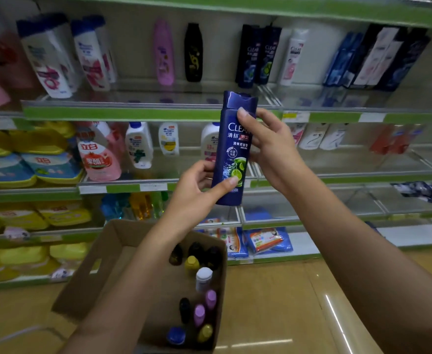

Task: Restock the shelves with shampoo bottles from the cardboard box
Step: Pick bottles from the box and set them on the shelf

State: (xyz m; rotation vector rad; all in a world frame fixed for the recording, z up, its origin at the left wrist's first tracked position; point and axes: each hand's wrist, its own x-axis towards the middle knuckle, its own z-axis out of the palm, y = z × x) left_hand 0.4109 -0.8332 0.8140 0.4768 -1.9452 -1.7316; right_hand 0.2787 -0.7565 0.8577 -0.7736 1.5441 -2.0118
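I hold a dark blue Clear shampoo bottle (231, 159) upright in front of the shelves, label facing me. My left hand (197, 192) grips its lower part, thumb across the front. My right hand (268, 146) grips its upper part from the right side, thumb just under the cap. Below on the floor stands the open cardboard box (102, 267), with several upright bottles along its right side, capped black, yellow, white, purple and blue. On the upper glass shelf (138, 100) behind the held bottle stand two similar dark Clear bottles (257, 56).
The upper shelf holds white, pink, black and blue bottles with gaps between them. The middle shelf (350, 164) carries white bottles and a pink refill pouch (98, 155). Yellow and blue detergent packs (28, 164) fill the left racks. Tan floor lies to the box's right.
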